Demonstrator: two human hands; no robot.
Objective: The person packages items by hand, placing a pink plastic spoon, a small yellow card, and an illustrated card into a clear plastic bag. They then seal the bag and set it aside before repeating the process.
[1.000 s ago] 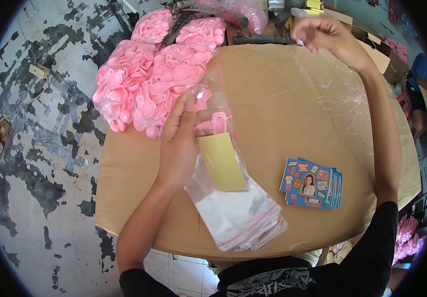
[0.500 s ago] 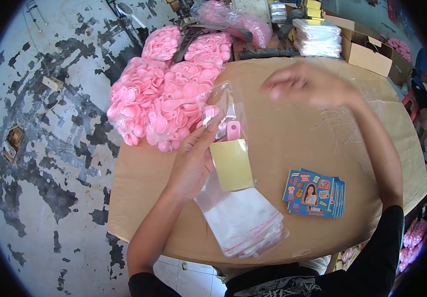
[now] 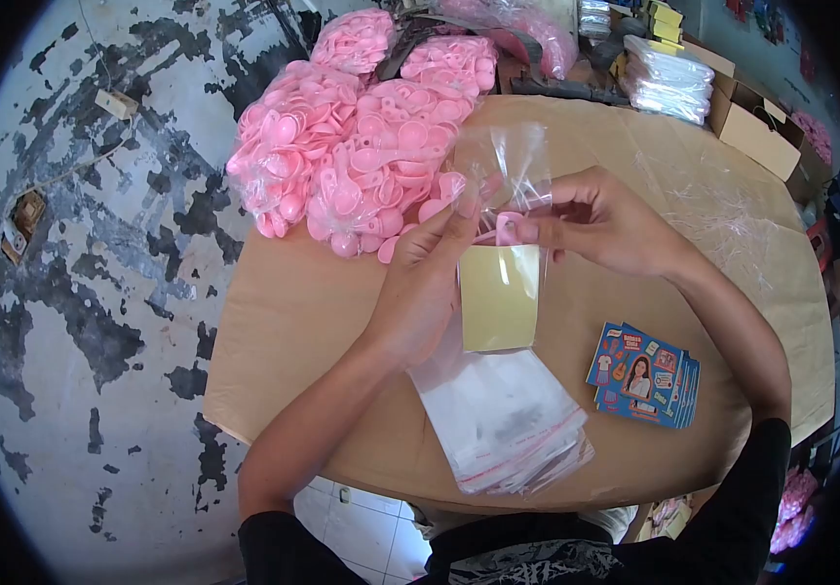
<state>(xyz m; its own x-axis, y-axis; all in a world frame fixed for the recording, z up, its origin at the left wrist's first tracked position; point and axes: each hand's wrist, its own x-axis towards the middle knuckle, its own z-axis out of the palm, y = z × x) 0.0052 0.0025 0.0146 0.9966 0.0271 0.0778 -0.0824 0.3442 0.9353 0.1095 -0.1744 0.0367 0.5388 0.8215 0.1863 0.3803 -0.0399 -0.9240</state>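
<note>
A clear plastic bag [image 3: 520, 161] stands held up between my two hands, with a pale yellow card [image 3: 500, 300] inside its lower part. Just above the card, the handle of a pink spoon [image 3: 508, 230] shows through the film; its other end is hidden. My left hand [image 3: 418, 288] grips the bag's left edge, thumb and fingers closed. On the opposite side, my right hand [image 3: 620, 226] is closed at the bag's right edge, fingertips by the spoon handle. Below them lies a stack of flat clear bags [image 3: 498, 414].
Several bags of pink spoons [image 3: 381, 161] crowd the table's far left. Blue printed cards [image 3: 640, 375] lie in a pile at the right. Packs of clear plastic [image 3: 668, 80] and an open cardboard box [image 3: 756, 132] stand at the back. Brown paper [image 3: 293, 341] covers the table.
My right hand has come down and left from above the table to the bag and closed on its right side. The view has shifted slightly; my left hand keeps its grip.
</note>
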